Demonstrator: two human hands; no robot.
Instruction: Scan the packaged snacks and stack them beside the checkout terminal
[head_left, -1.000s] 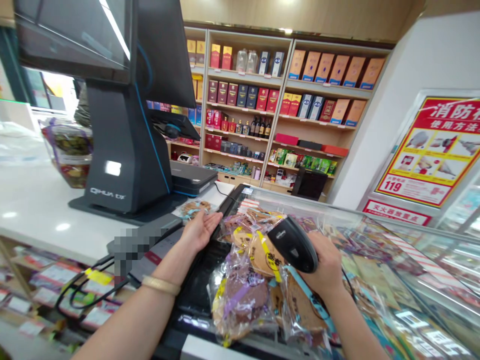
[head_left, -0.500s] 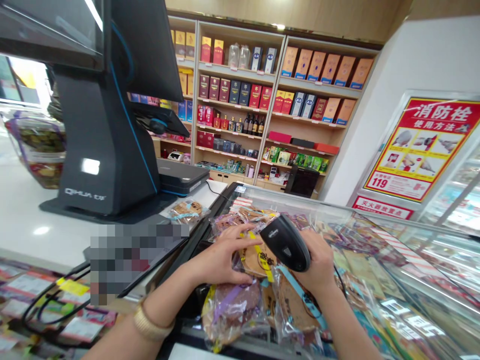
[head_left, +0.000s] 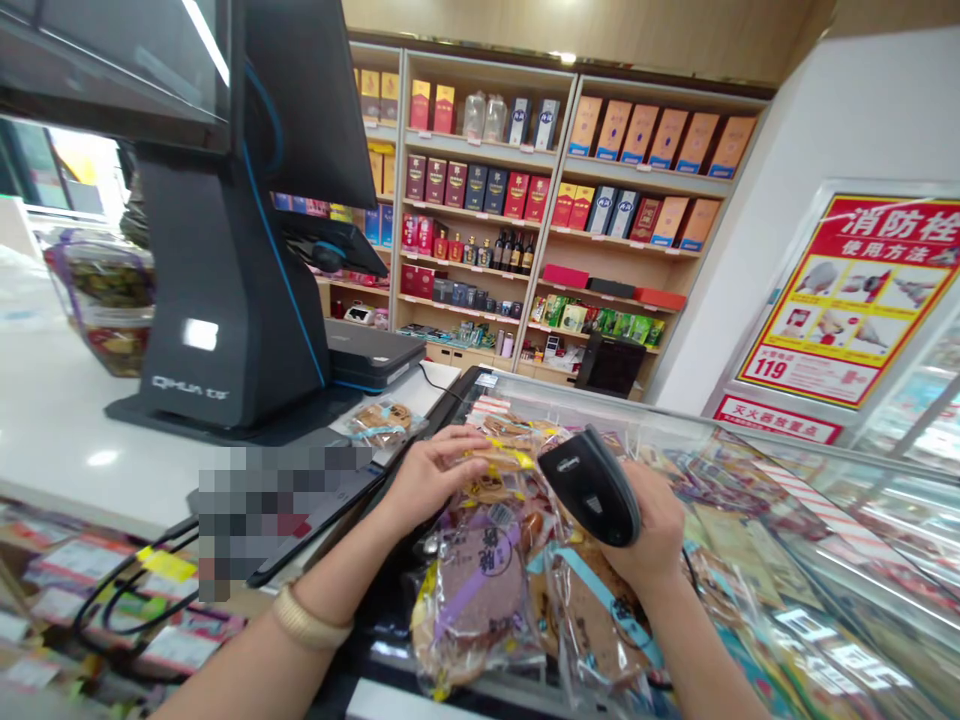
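My right hand [head_left: 654, 522] is wrapped round a black barcode scanner [head_left: 589, 487], its head tilted up and left over the packets. With thumb and fingers, my left hand [head_left: 441, 472] grips a clear packet of biscuits with a yellow stripe [head_left: 504, 460], tilted so its edge faces me. Nearer to me lies a packet with a purple stripe [head_left: 480, 575], its barcode facing up. Beside that, below the scanner, is a packet with a blue stripe [head_left: 600, 610]. More packets are heaped behind, partly hidden by my hands and the scanner.
A dark checkout terminal [head_left: 217, 300] stands on the white counter [head_left: 67, 440] at left. One more biscuit packet [head_left: 381, 422] lies on the counter's edge. The glass display case [head_left: 810, 520] stretches to the right. Shelves of boxed goods [head_left: 480, 185] line the back wall.
My left hand has lifted and tilted the yellow-striped packet away from the pile, uncovering the purple-striped one. The scanner stays in my right hand, hardly moved.
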